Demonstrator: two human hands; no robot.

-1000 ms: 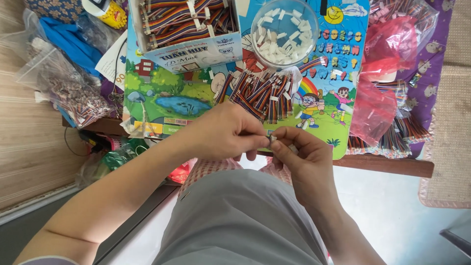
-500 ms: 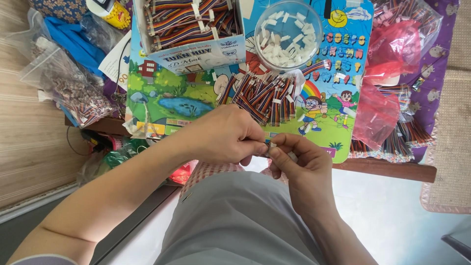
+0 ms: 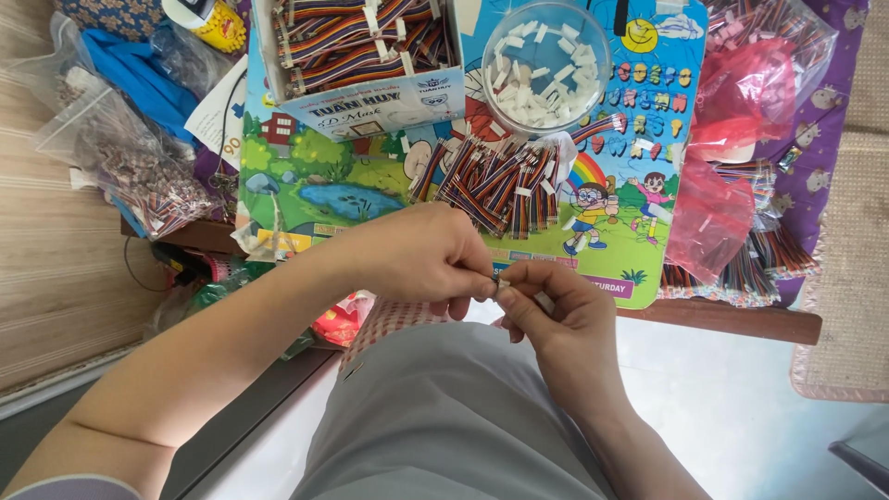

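Rainbow-striped ribbon cables (image 3: 495,183) heaped on my cartoon mat (image 3: 333,185), clear bowl (image 3: 546,63) of white connectors beyond, my left hand (image 3: 428,259) and right hand (image 3: 556,310) together, pinching one tiny connector piece (image 3: 497,281) above my lap.

Bright, even daylight fills the view, and the colours come out vivid. The pale floor (image 3: 741,389) below the cartoon mat (image 3: 370,185) is nearly washed out. Soft glare sits on the clear plastic bowl (image 3: 546,65) at the mat's upper edge. Shadows are faint. Focus is sharp mid-frame, and straight lines bow slightly toward the edges.
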